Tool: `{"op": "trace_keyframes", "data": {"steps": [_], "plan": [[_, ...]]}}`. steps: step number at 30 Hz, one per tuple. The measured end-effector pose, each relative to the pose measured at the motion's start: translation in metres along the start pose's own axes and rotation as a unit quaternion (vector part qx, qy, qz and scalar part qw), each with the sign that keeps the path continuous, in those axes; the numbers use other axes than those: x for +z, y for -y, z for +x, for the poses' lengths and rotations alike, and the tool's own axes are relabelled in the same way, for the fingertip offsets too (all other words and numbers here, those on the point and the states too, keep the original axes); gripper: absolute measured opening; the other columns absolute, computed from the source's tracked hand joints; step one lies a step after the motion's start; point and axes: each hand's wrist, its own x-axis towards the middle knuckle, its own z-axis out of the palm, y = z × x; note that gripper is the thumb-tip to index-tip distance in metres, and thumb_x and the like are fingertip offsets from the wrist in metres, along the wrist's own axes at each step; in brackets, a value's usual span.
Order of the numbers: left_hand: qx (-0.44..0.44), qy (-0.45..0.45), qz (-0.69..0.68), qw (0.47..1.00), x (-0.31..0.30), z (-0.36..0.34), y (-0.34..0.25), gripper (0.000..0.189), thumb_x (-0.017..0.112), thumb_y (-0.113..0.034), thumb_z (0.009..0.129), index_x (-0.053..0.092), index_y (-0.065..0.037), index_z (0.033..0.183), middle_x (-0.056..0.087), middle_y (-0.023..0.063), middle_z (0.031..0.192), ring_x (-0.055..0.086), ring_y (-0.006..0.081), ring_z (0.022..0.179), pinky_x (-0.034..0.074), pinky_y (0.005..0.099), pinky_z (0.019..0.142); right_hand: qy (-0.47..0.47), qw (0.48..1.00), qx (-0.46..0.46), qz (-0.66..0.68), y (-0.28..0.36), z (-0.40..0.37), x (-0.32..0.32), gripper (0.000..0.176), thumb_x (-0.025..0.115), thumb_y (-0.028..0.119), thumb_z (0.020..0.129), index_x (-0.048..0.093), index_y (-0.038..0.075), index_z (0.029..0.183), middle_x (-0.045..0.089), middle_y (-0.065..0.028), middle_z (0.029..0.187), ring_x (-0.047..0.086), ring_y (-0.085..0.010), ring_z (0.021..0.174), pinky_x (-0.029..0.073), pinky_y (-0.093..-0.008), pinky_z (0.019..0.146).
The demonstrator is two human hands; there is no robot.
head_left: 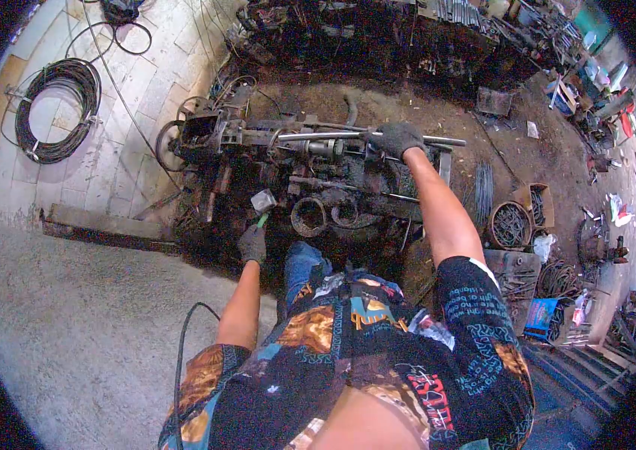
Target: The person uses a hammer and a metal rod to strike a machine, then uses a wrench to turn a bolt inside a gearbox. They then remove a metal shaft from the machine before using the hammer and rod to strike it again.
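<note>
My right hand, in a dark glove, is closed around a long bare metal rod. The rod lies roughly level across the top of a greasy black machine, sticking out on both sides of my fist. Lower and to the left, my gloved left hand grips a green-handled tool with a pale, boxy head, whose exact kind does not show. That head is up beside the machine's near side. Close to it, a round metal ring faces me on the machine's front.
Coiled black cable lies on pale tiles at left. A metal beam juts from the machine's left side. At right are a round tub of metal pieces, a cardboard box and a bundle of thin rods. A cluttered bench stands behind.
</note>
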Motion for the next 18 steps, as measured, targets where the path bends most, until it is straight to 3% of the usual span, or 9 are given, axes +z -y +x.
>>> {"op": "trace_keyframes", "data": {"steps": [5, 7, 10, 12, 14, 16, 18], "plan": [[-0.022, 0.008, -0.017, 1.000, -0.010, -0.003, -0.011, 0.036, 0.056, -0.041, 0.090, 0.069, -0.007, 0.096, 0.067, 0.0202, 0.096, 0.063, 0.0403, 0.091, 0.047, 0.0492, 0.078, 0.034, 0.999, -0.006, -0.023, 0.005, -0.004, -0.009, 0.059, 0.049, 0.072, 0.079, 0.074, 0.024, 0.100, 0.071, -0.0134, 0.105, 0.067, -0.0363, 0.097, 0.051, -0.0454, 0.087], [-0.079, 0.006, -0.060, 0.995, -0.011, -0.002, -0.014, 0.036, 0.057, -0.040, 0.089, 0.069, -0.008, 0.098, 0.068, 0.0195, 0.098, 0.063, 0.0404, 0.092, 0.047, 0.0484, 0.078, 0.025, 0.999, -0.039, -0.005, 0.004, -0.002, -0.008, 0.061, 0.049, 0.074, 0.078, 0.075, 0.024, 0.101, 0.071, -0.0138, 0.105, 0.067, -0.0358, 0.097, 0.051, -0.0453, 0.087], [-0.022, 0.023, 0.003, 0.999, -0.005, 0.001, -0.006, 0.037, 0.056, -0.040, 0.089, 0.069, -0.008, 0.102, 0.068, 0.0189, 0.100, 0.063, 0.0399, 0.093, 0.048, 0.0475, 0.079, 0.027, 0.999, -0.039, 0.002, 0.008, -0.010, -0.016, 0.060, 0.049, 0.074, 0.078, 0.075, 0.025, 0.102, 0.071, -0.0149, 0.104, 0.067, -0.0353, 0.096, 0.052, -0.0453, 0.086], [-0.030, 0.032, 0.010, 0.999, -0.002, 0.003, -0.004, 0.037, 0.056, -0.040, 0.090, 0.069, -0.008, 0.103, 0.068, 0.0190, 0.101, 0.063, 0.0401, 0.093, 0.048, 0.0477, 0.080, 0.029, 0.999, -0.046, 0.002, 0.013, -0.019, -0.029, 0.061, 0.048, 0.073, 0.080, 0.075, 0.023, 0.102, 0.071, -0.0153, 0.105, 0.067, -0.0356, 0.098, 0.051, -0.0454, 0.087], [-0.037, 0.043, 0.018, 0.998, 0.000, 0.004, -0.002, 0.037, 0.056, -0.039, 0.090, 0.069, -0.008, 0.104, 0.068, 0.0190, 0.101, 0.063, 0.0402, 0.094, 0.048, 0.0478, 0.081, 0.031, 0.998, -0.053, 0.002, 0.029, -0.037, -0.056, 0.062, 0.046, 0.072, 0.081, 0.075, 0.021, 0.103, 0.070, -0.0157, 0.106, 0.067, -0.0359, 0.099, 0.050, -0.0454, 0.089], [-0.048, 0.041, 0.009, 0.998, 0.003, 0.004, 0.000, 0.036, 0.056, -0.039, 0.090, 0.069, -0.009, 0.106, 0.068, 0.0195, 0.101, 0.063, 0.0404, 0.095, 0.049, 0.0483, 0.081, -0.030, 0.995, -0.036, 0.086, 0.055, -0.060, -0.099, 0.067, 0.041, 0.071, 0.084, 0.073, 0.017, 0.106, 0.069, -0.0165, 0.111, 0.065, -0.0367, 0.104, 0.047, -0.0454, 0.094], [-0.037, 0.041, 0.012, 0.998, 0.007, 0.005, 0.006, 0.035, 0.056, -0.038, 0.091, 0.068, -0.009, 0.106, 0.068, 0.0196, 0.101, 0.063, 0.0404, 0.095, 0.049, 0.0483, 0.080, -0.005, 0.997, -0.026, 0.076, 0.065, -0.064, -0.117, 0.070, 0.040, 0.071, 0.085, 0.072, 0.015, 0.109, 0.068, -0.0168, 0.114, 0.064, -0.0363, 0.107, 0.046, -0.0453, 0.096]]}}
